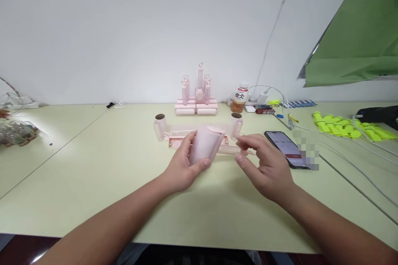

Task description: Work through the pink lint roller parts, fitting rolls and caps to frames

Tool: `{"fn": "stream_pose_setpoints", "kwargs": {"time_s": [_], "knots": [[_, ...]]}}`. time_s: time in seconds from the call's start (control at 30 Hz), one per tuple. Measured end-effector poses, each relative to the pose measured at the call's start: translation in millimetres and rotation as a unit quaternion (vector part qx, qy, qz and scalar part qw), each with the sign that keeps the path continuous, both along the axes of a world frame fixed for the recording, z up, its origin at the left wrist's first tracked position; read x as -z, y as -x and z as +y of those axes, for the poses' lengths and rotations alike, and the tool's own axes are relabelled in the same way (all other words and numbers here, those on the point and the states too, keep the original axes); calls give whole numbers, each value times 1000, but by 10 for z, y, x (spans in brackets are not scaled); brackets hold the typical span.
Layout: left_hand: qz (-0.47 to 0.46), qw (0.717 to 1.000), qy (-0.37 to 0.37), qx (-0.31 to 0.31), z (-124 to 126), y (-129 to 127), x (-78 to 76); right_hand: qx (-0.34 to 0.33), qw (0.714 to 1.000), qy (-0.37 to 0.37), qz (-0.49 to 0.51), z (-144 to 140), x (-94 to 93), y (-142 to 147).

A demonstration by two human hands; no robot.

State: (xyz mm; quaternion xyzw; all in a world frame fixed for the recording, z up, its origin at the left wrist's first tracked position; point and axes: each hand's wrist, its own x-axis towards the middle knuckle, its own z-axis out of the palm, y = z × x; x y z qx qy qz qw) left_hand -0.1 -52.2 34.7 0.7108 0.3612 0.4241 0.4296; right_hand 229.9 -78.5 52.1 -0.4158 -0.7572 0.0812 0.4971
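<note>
My left hand is wrapped round a pale pink-white cylinder, tilted above the table, with a pink rim at its upper end. My right hand is to the right of it, fingers curled and thumb apart, with nothing visible between them. Just beyond the hands stand two white paper rolls with brown cardboard cores, the left roll and the right roll. Clear pink tubes lean by them. A pink tray-like piece lies partly hidden behind the cylinder, and another clear tube lies near my right fingers.
Against the wall, pink boxes carry several upright pink tubes with loops. A drink bottle, a phone, white cables and yellow-green plastic pieces are to the right. Clear items and a person's hand show far left.
</note>
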Motion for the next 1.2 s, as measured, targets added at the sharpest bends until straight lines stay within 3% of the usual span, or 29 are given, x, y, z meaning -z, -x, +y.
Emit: {"fn": "stream_pose_setpoints", "kwargs": {"time_s": [0.07,0.13,0.23,0.33,0.43,0.53,0.67,0.87,1.0,1.07,1.13,1.2], "knots": [[4,999,-7,47,-43,-35,23,12,995,45,-84,30,-53,-29],[-1,998,-9,58,-51,-52,39,-31,982,133,-131,77,-86,-73],[-54,998,5,-15,32,-5,9,-58,968,201,-138,153,-121,-191],[-69,992,0,-107,157,68,-84,14,983,166,-75,216,-170,-341],[108,987,-44,-113,208,35,-150,90,981,121,124,258,-232,-441],[317,938,-141,-23,197,-144,-129,129,940,143,281,279,-278,-450],[426,866,-258,50,250,-404,-60,127,936,132,302,303,-261,-402],[444,847,-289,44,448,-497,-21,84,956,107,259,315,-184,-368],[429,863,-267,24,483,-440,-19,59,957,104,265,309,-191,-363],[359,906,-224,7,449,-386,-47,25,959,116,258,305,-186,-342],[230,962,-144,-19,381,-321,-105,-14,960,151,236,293,-153,-287],[108,992,-63,-34,285,-258,-184,-57,958,202,196,266,-88,-195]]}}
